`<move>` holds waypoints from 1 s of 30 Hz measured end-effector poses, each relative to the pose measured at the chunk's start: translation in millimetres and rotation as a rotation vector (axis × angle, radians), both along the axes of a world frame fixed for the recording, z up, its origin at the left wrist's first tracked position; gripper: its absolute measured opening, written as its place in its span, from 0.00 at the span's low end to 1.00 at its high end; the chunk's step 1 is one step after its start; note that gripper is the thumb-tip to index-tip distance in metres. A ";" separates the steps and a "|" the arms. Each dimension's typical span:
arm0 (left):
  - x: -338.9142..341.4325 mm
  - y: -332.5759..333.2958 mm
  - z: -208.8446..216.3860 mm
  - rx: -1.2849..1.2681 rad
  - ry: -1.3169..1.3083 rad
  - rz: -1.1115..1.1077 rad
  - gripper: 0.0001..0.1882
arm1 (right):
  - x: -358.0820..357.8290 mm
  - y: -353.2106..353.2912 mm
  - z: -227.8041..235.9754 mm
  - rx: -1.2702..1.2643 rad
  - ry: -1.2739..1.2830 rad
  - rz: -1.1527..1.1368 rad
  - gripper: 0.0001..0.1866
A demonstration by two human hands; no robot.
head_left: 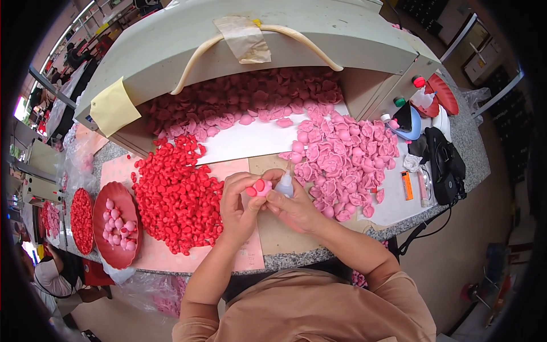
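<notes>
Between the fingertips of my left hand (236, 199) is a small pink piece with red parts on it (260, 188). My right hand (301, 212) grips a small translucent squeeze bottle (285, 184) with a narrow nozzle, held upright close beside the piece. Its thumb comes near the piece; whether they touch, I cannot tell. Both hands are over the front middle of the table. Left of them lies a big heap of small glossy red pieces (176, 205). To their right spreads a heap of pink cupped pieces and round ones (342, 165).
A grey-green cabinet (364, 34) stands behind, with more pink pieces (245, 97) in its opening. At the left, a red dish (108, 251) holds pink balls. On the right lie an orange box (407, 186), a black bag (443, 165) and a blue container (411, 130).
</notes>
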State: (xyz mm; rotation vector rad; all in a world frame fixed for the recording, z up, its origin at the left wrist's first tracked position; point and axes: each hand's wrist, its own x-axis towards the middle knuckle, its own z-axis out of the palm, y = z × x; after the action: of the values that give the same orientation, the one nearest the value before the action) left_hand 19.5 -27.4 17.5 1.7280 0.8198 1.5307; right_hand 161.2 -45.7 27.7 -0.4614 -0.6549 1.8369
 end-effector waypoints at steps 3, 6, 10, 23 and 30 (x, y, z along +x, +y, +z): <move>-0.1 1.5 -0.5 -0.002 0.007 -0.008 0.16 | 0.8 1.1 -3.6 -0.008 0.027 0.004 0.17; 0.2 0.9 0.2 -0.028 -0.006 -0.013 0.16 | 1.1 1.7 -5.8 -0.004 0.046 0.012 0.17; -0.9 1.2 0.3 -0.034 -0.015 -0.024 0.16 | -1.3 1.4 -0.9 -0.030 0.022 -0.009 0.17; 0.7 1.2 -1.8 -0.031 -0.032 -0.030 0.16 | -0.7 1.9 -1.1 -0.012 0.042 -0.004 0.16; 1.3 1.0 -2.3 -0.029 -0.041 -0.037 0.16 | 0.0 1.2 -2.1 0.002 0.021 -0.012 0.16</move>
State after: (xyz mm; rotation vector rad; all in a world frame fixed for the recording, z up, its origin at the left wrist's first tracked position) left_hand 20.8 -26.3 15.2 1.6768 0.7816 1.5179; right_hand 161.3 -44.4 25.6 -0.4432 -0.6384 1.8272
